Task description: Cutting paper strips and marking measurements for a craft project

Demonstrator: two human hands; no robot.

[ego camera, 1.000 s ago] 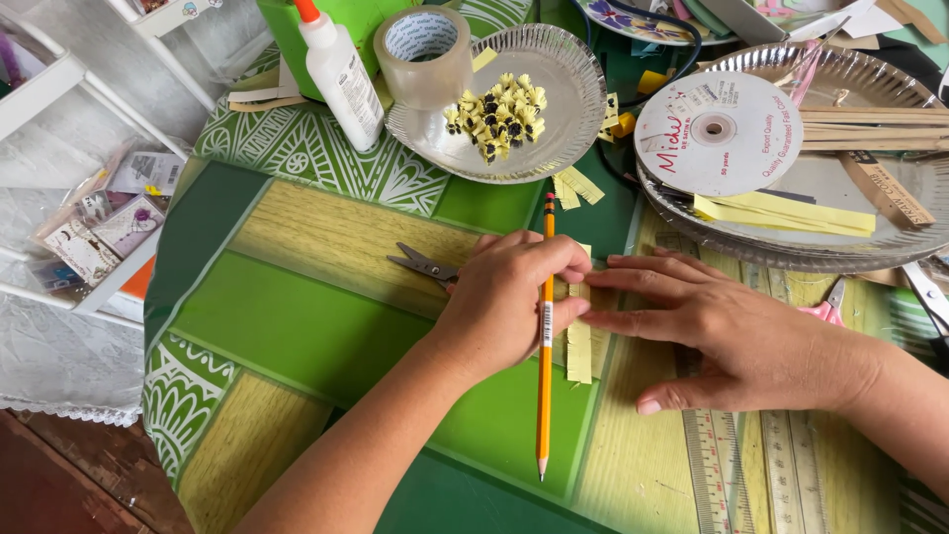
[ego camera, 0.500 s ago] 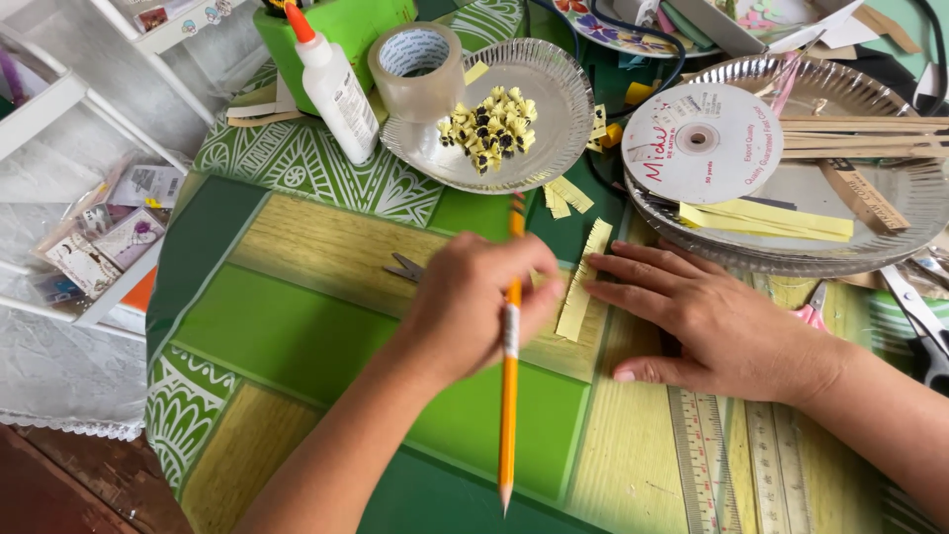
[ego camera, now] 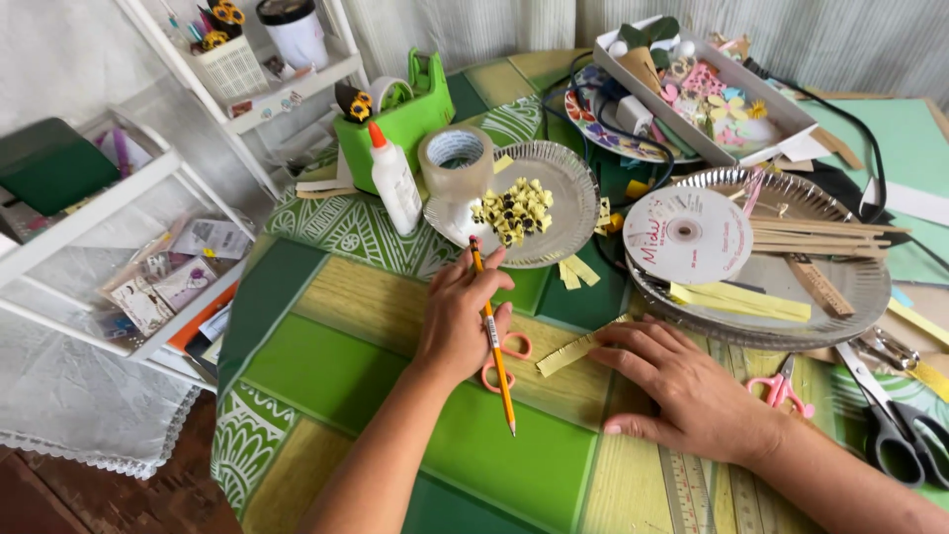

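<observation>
Centrally, a yellow wooden pencil [ego camera: 491, 331] is gripped in the left hand [ego camera: 458, 321], its tip pointed toward the lower middle of the frame. Small pink-handled scissors [ego camera: 506, 358] are partly covered beneath that hand. Just right of centre, a pale yellow paper strip [ego camera: 573, 350] is pinned to the green patterned tablecloth [ego camera: 336, 366] by the flattened, spread right hand [ego camera: 682, 391].

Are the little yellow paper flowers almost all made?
Done: a pile of small yellow-and-black pieces sits in a foil plate. In hand: the left hand holds a pencil, and the right hand pins a yellow strip. Left: more strips wait in the big tray.
</observation>
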